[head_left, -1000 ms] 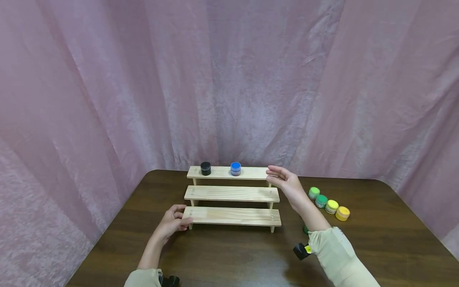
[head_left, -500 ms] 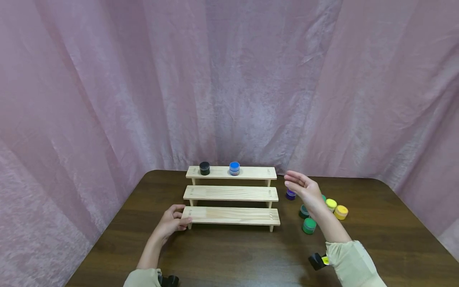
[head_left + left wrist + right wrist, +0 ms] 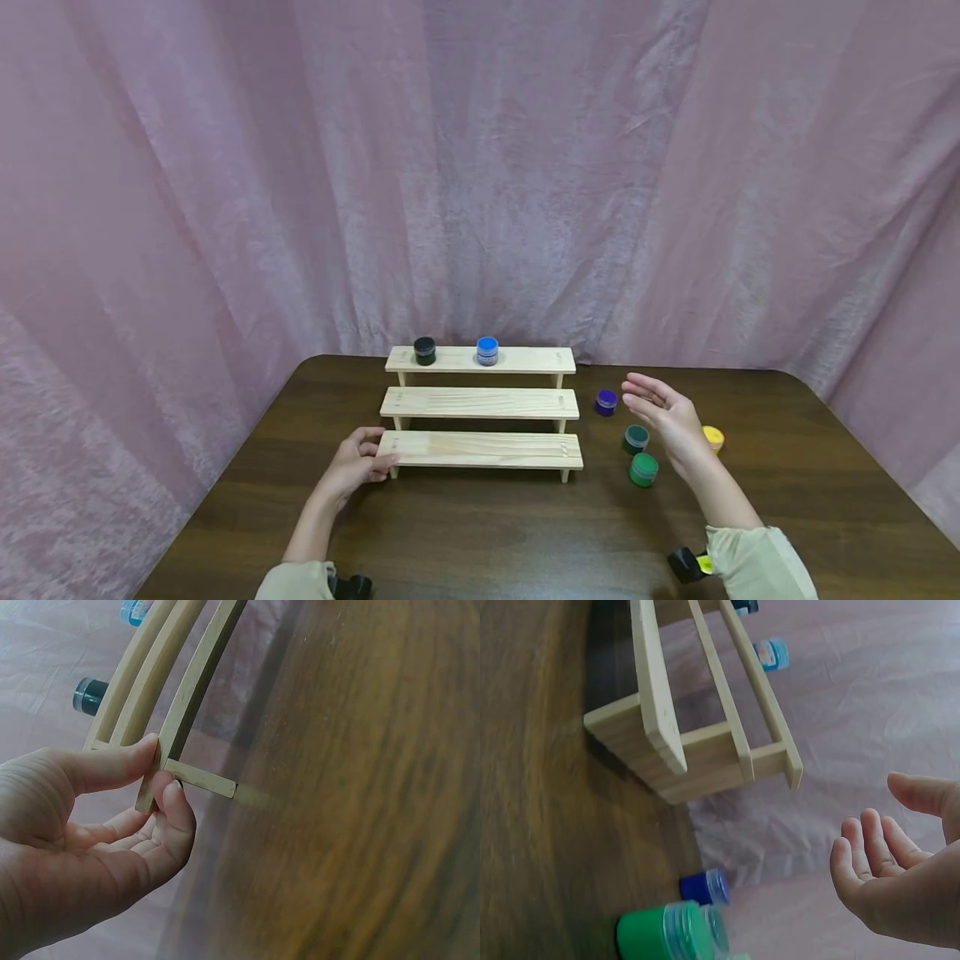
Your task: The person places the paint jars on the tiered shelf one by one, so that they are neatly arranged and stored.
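Observation:
A three-step wooden display rack (image 3: pixel 480 450) stands on the table. My left hand (image 3: pixel 352 467) pinches the left end of its lowest step; in the left wrist view the thumb (image 3: pixel 112 766) lies on top and a finger curls underneath. On the top step sit a black paint jar (image 3: pixel 424 351) and a blue paint jar (image 3: pixel 487 351). My right hand (image 3: pixel 667 417) hovers right of the rack with fingers loosely bent and nothing in them. Near it are a purple jar (image 3: pixel 606 402), a dark green jar (image 3: pixel 636 439) and a green jar (image 3: pixel 643 470).
A yellow jar (image 3: pixel 713 438) stands partly behind the right hand, which hides other jars there. The brown wooden table (image 3: pixel 480 533) ends at a pink curtain (image 3: pixel 480 167) behind the rack.
My right hand has moved right and toward me, away from the top step, uncovering the purple and green jars and covering others. The left hand keeps its grip on the rack.

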Demonstrator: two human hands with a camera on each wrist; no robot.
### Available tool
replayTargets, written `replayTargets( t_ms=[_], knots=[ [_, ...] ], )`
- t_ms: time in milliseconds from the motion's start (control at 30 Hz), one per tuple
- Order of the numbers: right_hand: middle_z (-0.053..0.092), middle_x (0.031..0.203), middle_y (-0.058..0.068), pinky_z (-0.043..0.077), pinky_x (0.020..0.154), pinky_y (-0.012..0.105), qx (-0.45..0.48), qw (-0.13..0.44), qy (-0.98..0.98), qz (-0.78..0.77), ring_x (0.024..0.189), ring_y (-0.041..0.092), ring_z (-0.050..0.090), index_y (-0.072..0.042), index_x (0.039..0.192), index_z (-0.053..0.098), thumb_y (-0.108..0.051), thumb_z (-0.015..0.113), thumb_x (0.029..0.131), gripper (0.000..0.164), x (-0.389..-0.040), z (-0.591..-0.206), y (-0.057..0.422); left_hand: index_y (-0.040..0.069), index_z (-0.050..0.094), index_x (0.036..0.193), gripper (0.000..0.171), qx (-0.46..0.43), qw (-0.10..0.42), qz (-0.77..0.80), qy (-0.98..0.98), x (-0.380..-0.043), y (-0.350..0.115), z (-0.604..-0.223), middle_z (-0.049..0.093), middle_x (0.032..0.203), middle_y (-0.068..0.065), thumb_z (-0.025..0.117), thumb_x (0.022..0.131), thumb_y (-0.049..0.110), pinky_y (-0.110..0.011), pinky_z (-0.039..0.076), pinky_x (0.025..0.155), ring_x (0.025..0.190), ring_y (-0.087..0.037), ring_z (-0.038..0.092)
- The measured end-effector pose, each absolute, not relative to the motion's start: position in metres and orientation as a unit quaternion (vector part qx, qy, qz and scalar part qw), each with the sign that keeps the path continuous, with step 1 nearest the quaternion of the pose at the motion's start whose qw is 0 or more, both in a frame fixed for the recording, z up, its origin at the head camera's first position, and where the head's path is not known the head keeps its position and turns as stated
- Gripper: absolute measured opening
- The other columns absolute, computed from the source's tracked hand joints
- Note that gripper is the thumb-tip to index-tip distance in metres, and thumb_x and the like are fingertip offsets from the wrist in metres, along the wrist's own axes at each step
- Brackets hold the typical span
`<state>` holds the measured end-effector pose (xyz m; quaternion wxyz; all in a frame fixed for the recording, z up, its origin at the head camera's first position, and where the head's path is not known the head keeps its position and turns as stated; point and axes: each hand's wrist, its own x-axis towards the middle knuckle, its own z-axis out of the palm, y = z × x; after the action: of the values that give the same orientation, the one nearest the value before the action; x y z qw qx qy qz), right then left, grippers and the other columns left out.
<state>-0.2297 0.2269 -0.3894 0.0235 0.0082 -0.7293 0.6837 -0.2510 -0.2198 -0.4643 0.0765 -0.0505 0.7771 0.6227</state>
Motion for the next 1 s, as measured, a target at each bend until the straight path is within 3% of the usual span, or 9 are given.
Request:
replayTargets(
  t_ms=[300, 533, 767, 1000],
  knots=[
    [0.064, 0.099, -0.028, 0.049, 0.088, 0.009, -0.01, 0.021, -0.717, 0.696, 0.096, -0.011, 0.062, -0.024, 0.123, 0.055, -0.019, 0.062, 0.096, 0.028, -0.223, -0.401, 0.244, -0.009, 0.037, 0.136, 0.057, -0.046, 0.081, 0.624, 0.776, -0.252, -0.22, -0.463, 0.063, 0.084, -0.008, 0.067, 0.088, -0.001, -0.023, 0.052, 0.06, 0.064, -0.011, 0.057],
    [0.064, 0.101, -0.028, 0.048, 0.088, 0.008, -0.018, 0.021, -0.728, 0.686, 0.1, -0.011, 0.06, -0.012, 0.134, 0.05, -0.021, 0.062, 0.096, 0.04, -0.218, -0.41, 0.252, -0.009, 0.036, 0.137, 0.058, -0.041, 0.082, 0.623, 0.777, -0.25, -0.221, -0.463, 0.063, 0.085, -0.007, 0.066, 0.088, -0.001, -0.023, 0.052, 0.061, 0.065, -0.011, 0.057],
    [0.064, 0.096, -0.029, 0.049, 0.086, 0.009, -0.027, 0.017, -0.715, 0.698, 0.094, -0.014, 0.059, -0.026, 0.116, 0.055, -0.011, 0.058, 0.098, 0.024, -0.215, -0.421, 0.254, -0.009, 0.036, 0.137, 0.058, -0.042, 0.084, 0.62, 0.779, -0.249, -0.223, -0.462, 0.062, 0.085, -0.008, 0.066, 0.088, -0.001, -0.023, 0.052, 0.061, 0.066, -0.012, 0.058],
    [0.064, 0.095, -0.029, 0.049, 0.087, 0.008, -0.055, -0.001, -0.719, 0.693, 0.094, -0.015, 0.059, -0.015, 0.13, 0.053, -0.013, 0.059, 0.097, 0.034, -0.21, -0.432, 0.257, -0.009, 0.037, 0.136, 0.058, -0.04, 0.085, 0.623, 0.776, -0.249, -0.222, -0.463, 0.062, 0.084, -0.008, 0.067, 0.088, -0.001, -0.023, 0.052, 0.062, 0.065, -0.012, 0.057]
  ],
)
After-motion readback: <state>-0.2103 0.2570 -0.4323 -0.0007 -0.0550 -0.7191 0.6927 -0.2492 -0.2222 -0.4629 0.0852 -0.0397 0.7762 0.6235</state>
